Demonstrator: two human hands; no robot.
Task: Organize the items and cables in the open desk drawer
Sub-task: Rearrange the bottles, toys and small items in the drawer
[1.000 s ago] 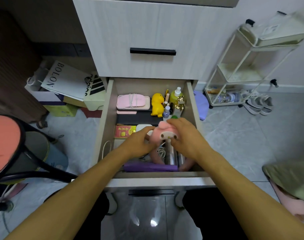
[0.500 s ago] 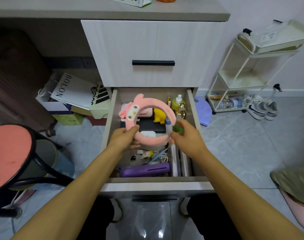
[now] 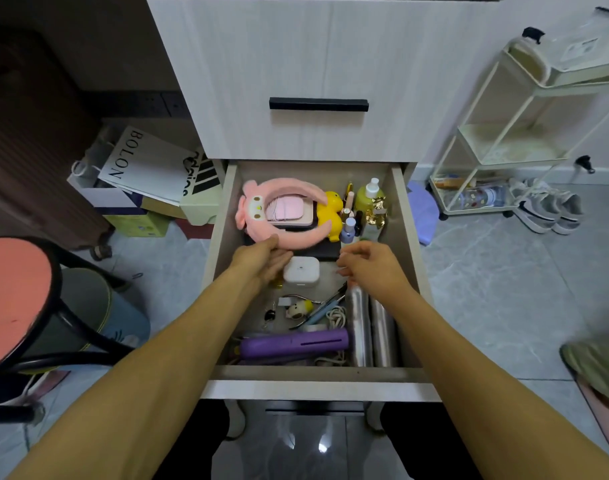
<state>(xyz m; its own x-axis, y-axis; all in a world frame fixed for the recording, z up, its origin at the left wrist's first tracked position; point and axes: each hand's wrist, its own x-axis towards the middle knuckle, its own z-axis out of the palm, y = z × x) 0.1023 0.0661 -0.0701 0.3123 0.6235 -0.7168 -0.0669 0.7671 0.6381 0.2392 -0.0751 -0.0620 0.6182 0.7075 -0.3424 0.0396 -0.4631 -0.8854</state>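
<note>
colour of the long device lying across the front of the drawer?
Purple, with a dark slot along its top; the long device shows clearly in the head view.

Even, soft indoor light, wide-angle view.
Glare spots shine on the glossy floor tile (image 3: 306, 445); left under-desk area sits dark; edges bow and blur slightly.

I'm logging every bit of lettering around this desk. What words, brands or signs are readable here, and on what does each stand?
"BOLON": on the white paper bag left of the drawer.
Three black stripes with partly cut-off lettering, seemingly a sports logo: on the pale box beside that bag.
Label on the clear bin atop the cart: too blurred to read.
Bottles in the drawer: no print legible.
</note>
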